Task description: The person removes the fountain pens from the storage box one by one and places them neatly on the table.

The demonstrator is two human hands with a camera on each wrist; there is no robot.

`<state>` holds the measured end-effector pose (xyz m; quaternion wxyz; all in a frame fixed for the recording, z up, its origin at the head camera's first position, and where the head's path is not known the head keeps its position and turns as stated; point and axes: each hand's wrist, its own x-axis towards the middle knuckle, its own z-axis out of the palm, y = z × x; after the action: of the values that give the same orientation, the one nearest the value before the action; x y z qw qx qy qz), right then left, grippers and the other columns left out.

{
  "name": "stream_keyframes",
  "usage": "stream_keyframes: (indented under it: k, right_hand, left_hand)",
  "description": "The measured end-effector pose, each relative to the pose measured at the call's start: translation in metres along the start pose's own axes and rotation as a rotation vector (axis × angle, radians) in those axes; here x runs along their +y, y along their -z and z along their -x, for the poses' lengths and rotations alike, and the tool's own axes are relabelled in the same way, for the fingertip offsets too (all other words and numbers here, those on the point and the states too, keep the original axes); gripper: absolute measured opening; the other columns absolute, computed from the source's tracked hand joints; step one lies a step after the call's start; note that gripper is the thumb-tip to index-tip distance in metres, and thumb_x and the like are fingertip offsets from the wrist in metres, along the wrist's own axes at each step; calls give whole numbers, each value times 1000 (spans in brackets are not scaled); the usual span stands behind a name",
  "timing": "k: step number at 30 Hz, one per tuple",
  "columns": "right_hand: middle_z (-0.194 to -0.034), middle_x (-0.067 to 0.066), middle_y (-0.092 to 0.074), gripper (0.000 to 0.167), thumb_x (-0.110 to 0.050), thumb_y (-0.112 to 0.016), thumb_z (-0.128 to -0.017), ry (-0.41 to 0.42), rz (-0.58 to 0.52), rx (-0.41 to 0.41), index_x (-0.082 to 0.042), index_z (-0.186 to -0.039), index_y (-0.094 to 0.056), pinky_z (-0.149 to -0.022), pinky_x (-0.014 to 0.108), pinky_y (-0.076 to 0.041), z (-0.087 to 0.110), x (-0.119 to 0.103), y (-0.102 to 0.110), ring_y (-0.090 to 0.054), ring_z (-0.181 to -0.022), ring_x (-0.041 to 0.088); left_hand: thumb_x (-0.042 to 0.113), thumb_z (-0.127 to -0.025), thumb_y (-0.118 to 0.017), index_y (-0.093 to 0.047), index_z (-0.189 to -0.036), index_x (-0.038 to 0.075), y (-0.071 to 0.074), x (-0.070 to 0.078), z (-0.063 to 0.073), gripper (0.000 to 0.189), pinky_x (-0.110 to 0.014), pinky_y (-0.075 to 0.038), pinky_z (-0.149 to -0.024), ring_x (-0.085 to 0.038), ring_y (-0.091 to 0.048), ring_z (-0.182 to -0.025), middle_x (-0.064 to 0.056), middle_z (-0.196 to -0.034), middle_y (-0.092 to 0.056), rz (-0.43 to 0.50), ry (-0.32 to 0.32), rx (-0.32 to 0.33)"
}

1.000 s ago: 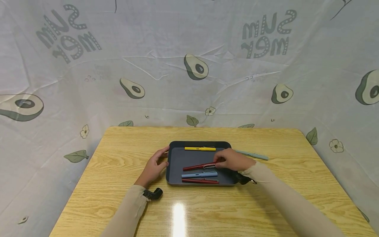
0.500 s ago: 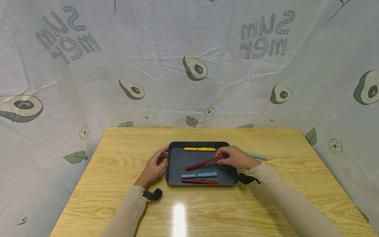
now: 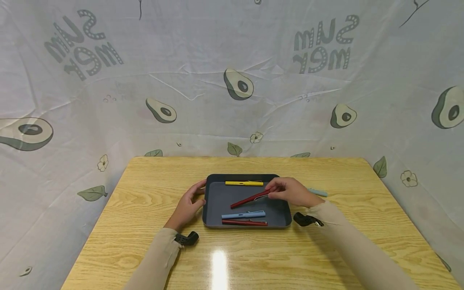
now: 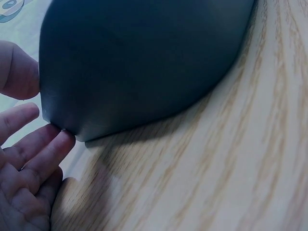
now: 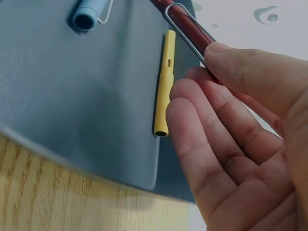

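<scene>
A dark grey tray [image 3: 216, 197] lies on the table, its left wall touched from outside by the fingers of my left hand [image 3: 187, 208]. In the left wrist view, these fingers [image 4: 50, 149] rest loosely against the tray's outer side. My right hand [image 3: 293, 193] pinches a red pen [image 3: 248, 199] by its clip end, between thumb and fingertips. That pen slants over the tray, its other end lower and to the left. Below it in the tray lie a blue pen [image 3: 235, 215] and a second red pen [image 3: 235, 222]. A yellow pen [image 3: 241, 183] lies along the far wall.
Right of the tray a pale blue pen [image 3: 318, 192] lies on the wooden table [image 3: 253, 257], partly hidden behind my right hand. A printed cloth [image 3: 203, 133] hangs behind the table's far edge.
My right hand has raised the red pen's clip end and drawn the pen slightly right and away from me. The left hand stays at the tray's left wall.
</scene>
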<state>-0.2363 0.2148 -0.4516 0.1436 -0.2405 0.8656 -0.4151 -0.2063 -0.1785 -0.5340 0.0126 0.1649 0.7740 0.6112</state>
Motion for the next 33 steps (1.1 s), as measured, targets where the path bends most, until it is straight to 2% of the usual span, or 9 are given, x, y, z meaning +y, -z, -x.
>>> stream_keyframes:
  k: [5,8,11,17,22,25,29,33]
  right_hand:
    - [-102,15,-72,20,-14,-71,-99,-39,-88,17,-3,-116,-73,-86,49,-59,7,-2,4,-70,-95,34]
    - [-104,20,-72,21,-14,-70,-100,-52,-132,21,-2,-117,-73,-88,53,-58,10,-3,5,-70,-97,35]
    - [-107,24,-71,21,-13,-69,-100,-67,-185,38,-2,-118,-73,-87,50,-59,11,1,6,-71,-96,33]
    - [-111,31,-67,24,-10,-65,-103,-72,-314,90,4,-121,-69,-86,44,-61,12,12,4,-71,-100,40]
    - [-114,32,-67,28,-12,-65,-102,-78,-390,125,6,-124,-67,-87,39,-60,10,17,6,-72,-101,35]
    - [-117,35,-65,31,-15,-66,-102,-83,-441,137,7,-125,-66,-89,39,-60,9,18,8,-72,-102,35]
    - [-117,32,-66,36,-17,-68,-101,-85,-503,141,8,-127,-64,-90,39,-60,8,22,9,-71,-104,38]
    - [-115,23,-69,38,-16,-68,-101,-82,-536,143,9,-129,-62,-90,36,-60,5,29,10,-72,-104,33]
  left_hand:
    - [-4,-97,-58,-43,-159,15,1,-2,0,67,-61,-32,-116,-35,-50,-139,-11,-158,-47,7,-1,2]
    - [-5,-96,-58,-43,-158,14,2,0,0,66,-63,-33,-115,-37,-49,-140,-12,-158,-47,23,2,3]
    - [-5,-96,-59,-43,-158,14,2,2,-1,67,-63,-34,-114,-36,-50,-139,-12,-158,-47,24,7,4]
    - [-5,-95,-58,-43,-158,14,2,6,-1,68,-60,-36,-114,-33,-52,-139,-11,-158,-47,-3,11,2]
    - [-5,-96,-57,-42,-159,15,0,6,-3,68,-60,-36,-114,-34,-50,-140,-10,-159,-46,-5,11,5]
    - [-5,-96,-57,-42,-159,15,-1,5,-5,68,-60,-36,-114,-34,-50,-140,-10,-159,-45,-5,15,10]
    - [-6,-96,-57,-41,-159,12,-2,3,-7,67,-61,-38,-112,-37,-50,-140,-14,-158,-45,1,-4,12]
    - [-6,-96,-56,-40,-160,10,-4,3,-9,67,-61,-38,-112,-37,-50,-139,-15,-158,-45,2,-15,13]
